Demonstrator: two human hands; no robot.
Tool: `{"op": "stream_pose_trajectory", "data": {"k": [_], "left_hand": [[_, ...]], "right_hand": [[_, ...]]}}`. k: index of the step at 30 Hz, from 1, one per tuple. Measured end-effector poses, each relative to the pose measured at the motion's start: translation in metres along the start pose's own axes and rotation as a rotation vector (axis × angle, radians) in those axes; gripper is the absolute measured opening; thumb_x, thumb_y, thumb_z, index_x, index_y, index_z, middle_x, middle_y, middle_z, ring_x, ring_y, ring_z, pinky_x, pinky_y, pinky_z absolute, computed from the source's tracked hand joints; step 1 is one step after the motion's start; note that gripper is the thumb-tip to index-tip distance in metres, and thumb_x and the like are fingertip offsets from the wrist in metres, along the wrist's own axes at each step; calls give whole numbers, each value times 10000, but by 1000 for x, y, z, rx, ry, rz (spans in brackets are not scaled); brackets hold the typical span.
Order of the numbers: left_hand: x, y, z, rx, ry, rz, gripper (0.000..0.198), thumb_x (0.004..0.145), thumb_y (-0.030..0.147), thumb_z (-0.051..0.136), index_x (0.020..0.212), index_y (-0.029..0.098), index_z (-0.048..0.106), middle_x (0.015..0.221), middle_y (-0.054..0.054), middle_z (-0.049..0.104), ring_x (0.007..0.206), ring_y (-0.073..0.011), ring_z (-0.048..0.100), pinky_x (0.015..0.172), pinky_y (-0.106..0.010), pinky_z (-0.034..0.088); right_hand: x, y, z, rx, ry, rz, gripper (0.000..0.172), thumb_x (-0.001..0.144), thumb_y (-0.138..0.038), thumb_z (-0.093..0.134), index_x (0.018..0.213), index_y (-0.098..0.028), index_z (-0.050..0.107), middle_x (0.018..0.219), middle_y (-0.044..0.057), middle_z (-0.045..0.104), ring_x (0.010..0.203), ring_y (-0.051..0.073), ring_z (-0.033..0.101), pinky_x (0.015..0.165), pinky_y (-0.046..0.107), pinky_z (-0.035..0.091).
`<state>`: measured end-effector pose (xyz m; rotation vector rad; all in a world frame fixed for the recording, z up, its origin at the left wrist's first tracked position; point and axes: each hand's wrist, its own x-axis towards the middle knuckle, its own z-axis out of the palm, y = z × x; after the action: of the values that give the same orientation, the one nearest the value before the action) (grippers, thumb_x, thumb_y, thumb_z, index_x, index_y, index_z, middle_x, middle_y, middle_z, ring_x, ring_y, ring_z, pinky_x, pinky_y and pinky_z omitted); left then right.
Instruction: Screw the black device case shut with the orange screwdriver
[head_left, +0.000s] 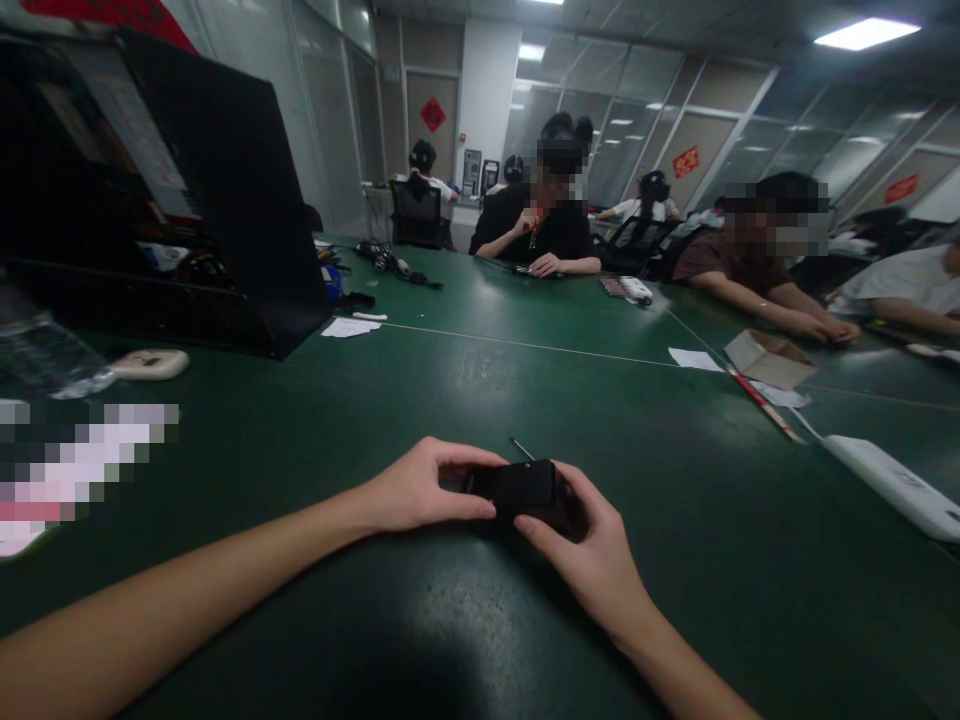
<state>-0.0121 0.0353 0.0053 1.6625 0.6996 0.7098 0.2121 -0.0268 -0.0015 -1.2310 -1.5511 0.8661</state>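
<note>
A small black box-shaped device (521, 485) is between my two hands, low over the green table (480, 380). My left hand (424, 490) grips its left end, thumb along the near side and fingers along the far side. Around the right end, my right hand (589, 530) is closed, with its thumb at the near lower edge. A thin metal rod (522, 449) shows just behind the device; whether it is attached or lies on the table I cannot tell. The fingers behind the device are partly hidden.
At the left stand a black open-sided case (225, 210), a clear plastic bottle (49, 350) and a beige object (150, 364). Cables (394, 262) lie farther back. To the right are a small cardboard box (771, 358) and a white power strip (896, 485). Several people sit beyond.
</note>
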Motion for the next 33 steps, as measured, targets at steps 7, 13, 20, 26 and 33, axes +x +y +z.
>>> {"op": "stream_pose_trajectory", "data": {"k": [7, 13, 20, 26, 33], "left_hand": [[0, -8, 8, -32, 14, 28, 530, 771, 328, 803, 1275, 216, 683, 1219, -101, 730, 1112, -286, 673, 990, -419, 495], [1, -12, 9, 15, 23, 166, 505, 797, 335, 782, 1280, 229, 680, 1230, -120, 680, 1129, -281, 628, 964, -399, 483], [0, -11, 11, -67, 73, 153, 549, 767, 302, 814, 1293, 284, 656, 1295, -99, 610, 1202, -269, 582, 1025, -400, 445], [3, -19, 6, -524, -44, 0, 512, 856, 294, 726, 1345, 208, 602, 1376, -144, 605, 1257, -276, 576, 1093, -426, 402], [2, -14, 1, -236, -15, 32, 384, 931, 281, 598, 1303, 207, 655, 1331, -110, 653, 1230, -281, 591, 1065, -397, 417]], "right_hand": [[1, 0, -1, 144, -57, 53, 441, 757, -382, 790, 1140, -274, 602, 1063, 39, 720, 997, 245, 711, 894, 387, 589], [1, -2, -2, 121, -80, -8, 441, 791, -509, 739, 1144, -273, 618, 1064, 45, 708, 987, 242, 694, 853, 346, 583], [3, -1, -3, 144, -111, 97, 349, 840, -446, 711, 1146, -287, 658, 1215, 48, 688, 1109, 251, 655, 952, 377, 535], [6, 15, -9, 309, -94, 128, 342, 876, -400, 691, 1196, -290, 639, 1287, 65, 658, 1188, 276, 624, 1034, 457, 487], [7, 18, -10, 213, -106, 118, 331, 884, -436, 667, 1173, -275, 661, 1286, 77, 671, 1179, 287, 633, 984, 453, 527]]}}
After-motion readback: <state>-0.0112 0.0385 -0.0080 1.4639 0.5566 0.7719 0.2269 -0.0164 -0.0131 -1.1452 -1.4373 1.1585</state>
